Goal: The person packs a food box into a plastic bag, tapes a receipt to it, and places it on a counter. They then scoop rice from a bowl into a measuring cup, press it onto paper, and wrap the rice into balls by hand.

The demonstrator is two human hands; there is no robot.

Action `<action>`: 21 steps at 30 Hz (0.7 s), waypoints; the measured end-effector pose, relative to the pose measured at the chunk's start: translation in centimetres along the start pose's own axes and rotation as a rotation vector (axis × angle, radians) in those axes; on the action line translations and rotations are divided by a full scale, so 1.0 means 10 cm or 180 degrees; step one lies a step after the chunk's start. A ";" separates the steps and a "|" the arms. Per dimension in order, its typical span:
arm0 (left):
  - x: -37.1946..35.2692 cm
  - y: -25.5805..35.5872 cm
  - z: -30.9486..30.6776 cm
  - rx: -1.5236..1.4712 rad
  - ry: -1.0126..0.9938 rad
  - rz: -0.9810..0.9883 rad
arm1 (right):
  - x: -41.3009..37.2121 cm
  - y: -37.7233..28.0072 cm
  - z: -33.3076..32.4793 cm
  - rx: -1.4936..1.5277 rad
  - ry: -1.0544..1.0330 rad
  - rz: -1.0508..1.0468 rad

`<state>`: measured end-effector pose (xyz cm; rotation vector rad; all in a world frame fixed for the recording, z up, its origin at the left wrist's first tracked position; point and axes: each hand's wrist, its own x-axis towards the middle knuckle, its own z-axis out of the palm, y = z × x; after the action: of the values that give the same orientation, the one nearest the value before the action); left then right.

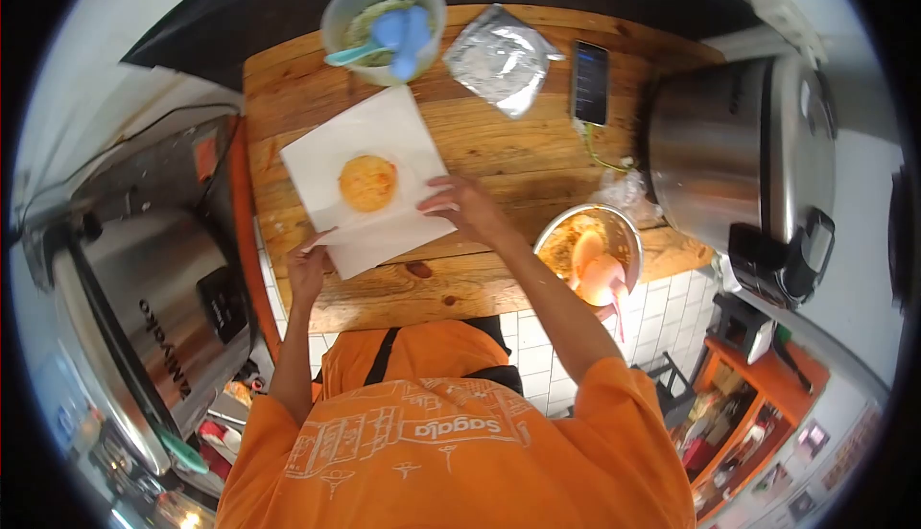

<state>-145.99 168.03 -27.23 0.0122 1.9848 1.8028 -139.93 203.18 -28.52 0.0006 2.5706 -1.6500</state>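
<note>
A white paper sheet (321,155) lies at an angle on the wooden table, with a round mound of orange-yellow food (367,184) near its middle. At the sheet's lower left corner, my left hand (307,265) pinches the edge of the paper. My right hand (459,205) is at the sheet's right edge, fingers bent and touching the paper. The near part of the paper shows a crease or fold between the two hands.
Beyond the sheet stand a plastic tub (343,13) with blue utensils and crumpled foil (497,59). A phone (590,83) lies at the right, near a large metal cooker (710,155). A metal bowl (633,241) of food with pink utensils sits at the table's near right edge.
</note>
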 end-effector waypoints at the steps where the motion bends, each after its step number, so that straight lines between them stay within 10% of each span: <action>1: -0.11 0.10 0.00 0.0008 0.0093 0.0013 | -0.07 -0.09 -0.05 0.0023 -0.0067 -0.0063; 3: -0.29 0.35 0.04 0.1049 0.0075 -0.0616 | -0.17 -0.40 -0.16 -0.0711 0.0255 -0.0484; 4: -0.35 0.17 0.09 0.0823 0.0343 0.0019 | -0.09 -0.45 -0.12 -0.0718 0.0201 -0.0550; 7: -0.12 0.23 0.18 0.1844 0.0720 -0.0065 | -0.01 -0.54 0.05 0.0277 0.0060 0.1074; 9: 0.05 0.30 0.30 0.2239 0.1102 -0.0472 | 0.24 -0.51 0.10 -0.0863 -0.0124 0.1814; 10: 0.08 0.34 0.36 0.2674 0.1409 -0.0888 | 0.31 -0.60 0.10 -0.0878 -0.0166 0.1766; 12: 0.00 0.36 0.55 0.3567 0.2072 0.1713 | 0.49 -0.83 0.06 -0.2201 0.0262 0.1538; 14: -0.05 0.22 0.72 0.3351 0.0482 0.2696 | 0.83 -0.61 0.27 -0.1792 0.0712 0.0299; 15: -0.06 0.24 0.79 0.3370 0.0522 0.2664 | 1.00 -0.53 0.36 -0.1316 0.1198 -0.0873; 19: 0.16 0.40 0.91 0.2913 0.0605 0.1352 | 1.46 -0.65 0.49 -0.2071 0.0475 -0.1262; 21: 0.15 0.43 0.86 0.2685 0.0675 0.1102 | 1.57 -0.64 0.47 -0.2185 -0.0995 -0.0662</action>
<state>-145.70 177.24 -23.96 0.4659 2.8929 1.0235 -155.50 195.50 -25.86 -0.5333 2.7896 -0.6514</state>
